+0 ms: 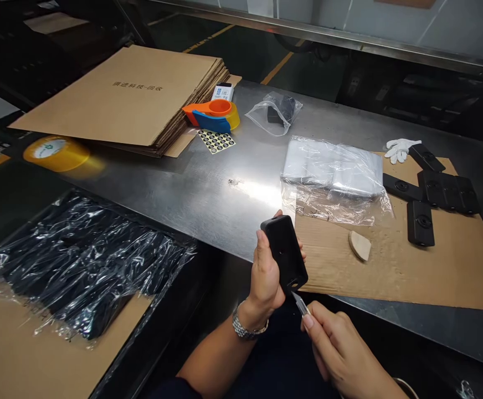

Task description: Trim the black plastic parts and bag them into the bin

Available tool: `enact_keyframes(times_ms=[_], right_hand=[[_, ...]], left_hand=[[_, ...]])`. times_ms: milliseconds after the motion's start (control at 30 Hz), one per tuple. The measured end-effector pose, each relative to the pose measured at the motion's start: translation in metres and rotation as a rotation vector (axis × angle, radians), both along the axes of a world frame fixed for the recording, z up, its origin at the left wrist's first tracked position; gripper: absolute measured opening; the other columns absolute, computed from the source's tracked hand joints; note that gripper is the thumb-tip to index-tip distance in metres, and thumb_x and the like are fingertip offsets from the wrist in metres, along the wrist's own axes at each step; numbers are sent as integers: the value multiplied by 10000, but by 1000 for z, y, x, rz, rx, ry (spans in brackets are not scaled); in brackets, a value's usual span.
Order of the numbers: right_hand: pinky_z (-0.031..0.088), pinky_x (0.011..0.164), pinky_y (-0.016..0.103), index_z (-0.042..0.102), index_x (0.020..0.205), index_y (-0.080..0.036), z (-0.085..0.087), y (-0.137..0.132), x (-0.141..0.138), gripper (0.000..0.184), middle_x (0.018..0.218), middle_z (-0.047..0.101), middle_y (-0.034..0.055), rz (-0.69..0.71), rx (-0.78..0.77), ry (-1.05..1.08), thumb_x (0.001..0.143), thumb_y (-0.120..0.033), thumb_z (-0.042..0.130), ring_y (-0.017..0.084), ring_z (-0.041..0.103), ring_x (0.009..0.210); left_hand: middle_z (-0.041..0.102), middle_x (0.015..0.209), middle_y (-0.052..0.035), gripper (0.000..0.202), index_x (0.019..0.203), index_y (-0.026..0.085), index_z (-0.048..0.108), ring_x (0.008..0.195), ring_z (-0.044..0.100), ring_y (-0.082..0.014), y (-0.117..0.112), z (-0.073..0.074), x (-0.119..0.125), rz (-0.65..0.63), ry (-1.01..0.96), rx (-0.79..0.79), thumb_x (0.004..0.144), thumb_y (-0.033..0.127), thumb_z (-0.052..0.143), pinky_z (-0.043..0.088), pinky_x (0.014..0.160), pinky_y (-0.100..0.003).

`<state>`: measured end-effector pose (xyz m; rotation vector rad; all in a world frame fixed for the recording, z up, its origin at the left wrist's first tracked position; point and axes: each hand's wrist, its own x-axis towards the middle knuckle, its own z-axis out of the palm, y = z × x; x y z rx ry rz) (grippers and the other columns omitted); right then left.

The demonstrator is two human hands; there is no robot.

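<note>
My left hand (264,274), with a metal watch at the wrist, is wrapped round a black plastic housing (285,249). Its hollow inside faces me, and a small round opening shows at its lower end. Closed round a craft knife (300,303), my right hand (337,338) holds the blade tip at the housing's lower edge; whether it touches I cannot tell. On the cardboard sheet (374,277) to the right lie several similar black housings (421,223). A tan wedge-shaped piece (360,246) rests nearer to my hands.
Clear plastic bags (333,166) lie on the metal table (175,194). Behind are a bagged black part (281,113), a tape dispenser (212,114), a sticker sheet (216,142) and stacked cardboard (121,100). A tape roll (56,153), plastic-wrapped dark parts (79,260) and a white glove (398,150) also show.
</note>
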<state>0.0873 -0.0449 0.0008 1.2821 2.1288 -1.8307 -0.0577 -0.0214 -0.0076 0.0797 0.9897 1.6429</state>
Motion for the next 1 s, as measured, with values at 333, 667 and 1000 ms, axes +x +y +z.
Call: enact_keyframes(times_ms=[333,667,1000], right_hand=[[295,393,160,451,793,-192,-2,-3,-2,344,362,363,-106,-57,-84,119,954,-422,253,53,358,314],[339,444,246,515,1149,31,-7,-15,-9,334,530,524,9,21,1331,49,842,-53,413,106,470,434],[342,493,253,556,1160,32,-12,-19,-10,386,517,452,-20,173,1503,-132,800,-67,459,87,429,456]], left_hand=[[575,690,-19,574,1320,274,384,576,554,-129,1,-1,3,104,-49,50,847,591,311,469,563,-255],[576,631,-11,487,1166,338,494,555,546,-156,3,4,3,451,-76,120,812,606,295,463,537,-277],[596,643,-1,472,1102,368,517,560,547,-155,-2,2,3,521,39,214,733,641,404,468,545,-285]])
